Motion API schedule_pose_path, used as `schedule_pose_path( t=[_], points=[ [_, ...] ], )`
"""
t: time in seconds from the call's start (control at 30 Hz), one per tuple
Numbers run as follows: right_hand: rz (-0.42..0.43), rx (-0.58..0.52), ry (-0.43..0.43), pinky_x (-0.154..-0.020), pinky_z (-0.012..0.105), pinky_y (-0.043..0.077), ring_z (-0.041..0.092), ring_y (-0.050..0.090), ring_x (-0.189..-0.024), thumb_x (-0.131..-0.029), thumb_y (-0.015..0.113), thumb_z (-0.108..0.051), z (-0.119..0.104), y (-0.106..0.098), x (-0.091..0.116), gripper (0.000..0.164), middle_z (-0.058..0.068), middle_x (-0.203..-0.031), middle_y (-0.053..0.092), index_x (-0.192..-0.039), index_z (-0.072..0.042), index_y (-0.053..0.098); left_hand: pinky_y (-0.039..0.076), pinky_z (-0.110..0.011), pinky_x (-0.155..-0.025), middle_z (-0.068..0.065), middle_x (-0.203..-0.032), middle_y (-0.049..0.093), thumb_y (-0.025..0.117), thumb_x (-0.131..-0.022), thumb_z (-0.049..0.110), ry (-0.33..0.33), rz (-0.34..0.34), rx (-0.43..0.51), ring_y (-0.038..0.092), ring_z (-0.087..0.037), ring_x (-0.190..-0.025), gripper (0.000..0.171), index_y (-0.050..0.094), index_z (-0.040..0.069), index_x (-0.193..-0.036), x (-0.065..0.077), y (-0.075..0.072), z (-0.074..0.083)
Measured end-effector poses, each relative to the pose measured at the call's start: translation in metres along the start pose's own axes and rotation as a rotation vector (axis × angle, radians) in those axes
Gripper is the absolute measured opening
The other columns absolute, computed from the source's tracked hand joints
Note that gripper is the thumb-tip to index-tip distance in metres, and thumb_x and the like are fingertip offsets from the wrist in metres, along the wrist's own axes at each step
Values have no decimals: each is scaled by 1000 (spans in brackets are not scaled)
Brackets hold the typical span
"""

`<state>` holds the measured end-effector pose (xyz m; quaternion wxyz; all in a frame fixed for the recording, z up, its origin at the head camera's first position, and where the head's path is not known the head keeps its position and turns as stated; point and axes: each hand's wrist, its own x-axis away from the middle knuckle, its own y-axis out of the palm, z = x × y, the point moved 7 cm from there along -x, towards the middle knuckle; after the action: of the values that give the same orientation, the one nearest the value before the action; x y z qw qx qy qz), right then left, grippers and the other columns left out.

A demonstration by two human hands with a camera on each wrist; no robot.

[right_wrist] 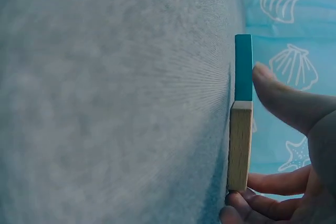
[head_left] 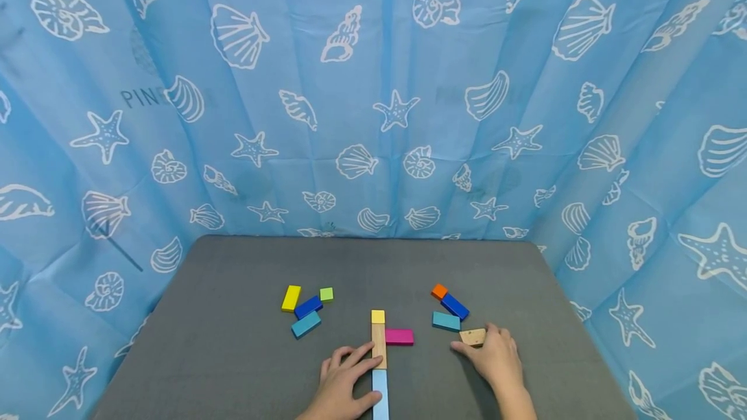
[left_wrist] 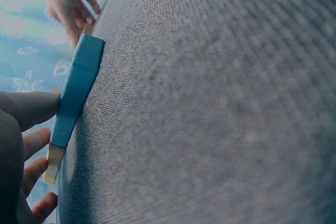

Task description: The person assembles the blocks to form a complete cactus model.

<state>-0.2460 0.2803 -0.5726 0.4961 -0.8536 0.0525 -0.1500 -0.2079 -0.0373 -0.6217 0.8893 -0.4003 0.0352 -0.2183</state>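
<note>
My left hand [head_left: 344, 384] lies along a straight row of blocks, its fingertips on a wooden block [head_left: 379, 337] and its thumb on a light blue block [head_left: 380, 394]. A yellow cube [head_left: 378, 316] sits at the row's far end. A magenta block [head_left: 399, 337] lies crosswise at the right side of the wooden one. My right hand [head_left: 498, 358] is spread around another wooden block [head_left: 473, 338], whose end shows slanted. In the right wrist view, fingertips [right_wrist: 239, 200] are at that block's near end, while the thumb stands apart from it, beside a teal block [right_wrist: 243, 66].
Left of the row lie a yellow block [head_left: 291, 299], a blue block [head_left: 308, 307], a teal block [head_left: 306, 325] and a green cube [head_left: 326, 294]. At right are an orange cube [head_left: 439, 291] and a blue block [head_left: 454, 306]. A blue curtain [head_left: 373, 115] hangs behind the grey table [head_left: 233, 264].
</note>
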Motion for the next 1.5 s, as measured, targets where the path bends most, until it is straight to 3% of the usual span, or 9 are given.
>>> schedule_pose_path(
  t=[0.33, 0.47, 0.63, 0.9, 1.17, 1.37, 1.5],
  points=[
    [26, 38, -16, -81, 54, 47, 43, 56, -95, -82, 83, -33, -4, 1, -5, 76, 33, -103, 56, -125, 22, 52, 28, -72, -97, 11, -157, 42, 57, -91, 69, 11, 11, 1, 35, -31, -127, 57, 57, 42, -141, 0, -1, -1],
    [56, 4, -27, -82, 55, 47, 46, 56, -97, -81, 84, -24, -6, -1, -3, 73, 37, -109, 55, -128, 21, 51, 27, -73, -97, 12, -157, 42, 57, -91, 69, 4, -3, 8, 35, -32, -127, 58, 57, 42, -142, 0, 0, -1],
    [78, -58, -21, -92, 61, 45, 51, 51, -113, -82, 82, -16, -9, -6, -2, 71, 40, -125, 50, -135, 17, 48, 26, -74, -99, 12, -158, 42, 58, -90, 69, -5, -10, 21, 34, -32, -128, 58, 57, 41, -141, -1, 1, -1],
    [79, -74, -142, -101, 65, 41, 52, 46, -126, -84, 81, -13, -24, -17, 2, 68, 36, -137, 47, -140, 10, 50, 26, -73, -99, 12, -157, 42, 61, -89, 68, -21, -14, 9, 35, -31, -128, 59, 57, 42, -141, -1, 1, -1],
    [75, -84, -265, -89, 56, 52, 41, 60, -109, -83, 84, -13, -46, -18, 0, 68, 31, -135, 52, -139, 7, 53, 26, -74, -99, 11, -157, 42, 59, -89, 70, -20, -19, 12, 35, -32, -128, 59, 57, 42, -141, -2, 3, -2],
    [29, -86, -347, -101, 61, 44, 44, 52, -127, -84, 83, -14, -61, -11, -6, 67, 24, -138, 53, -142, 2, 53, 26, -73, -100, 13, -157, 42, 59, -89, 70, -25, -13, 15, 34, -31, -129, 59, 57, 44, -141, -2, 4, -5],
    [13, -86, -388, -104, 61, 42, 42, 51, -129, -84, 83, -14, -72, -7, -10, 66, 22, -138, 54, -141, 1, 55, 27, -73, -99, 12, -157, 42, 59, -89, 70, -10, 0, 9, 35, -32, -128, 59, 57, 43, -141, -2, 2, -3]
  ],
)
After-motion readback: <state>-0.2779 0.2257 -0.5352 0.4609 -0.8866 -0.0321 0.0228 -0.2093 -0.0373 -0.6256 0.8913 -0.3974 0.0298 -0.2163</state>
